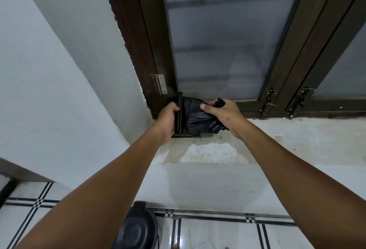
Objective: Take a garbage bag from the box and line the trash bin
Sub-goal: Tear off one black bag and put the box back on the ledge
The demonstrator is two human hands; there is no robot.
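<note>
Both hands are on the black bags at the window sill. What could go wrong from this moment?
1. The right hand pinches black plastic while the left hand holds the bundle of garbage bags; a pull could bring out several bags or tear one.
2. The box lies flat on the sill under the bags, so it could slide off.
3. The trash bin stands on the floor directly below, lid shut; a dropped bag or box would land on it.
</note>
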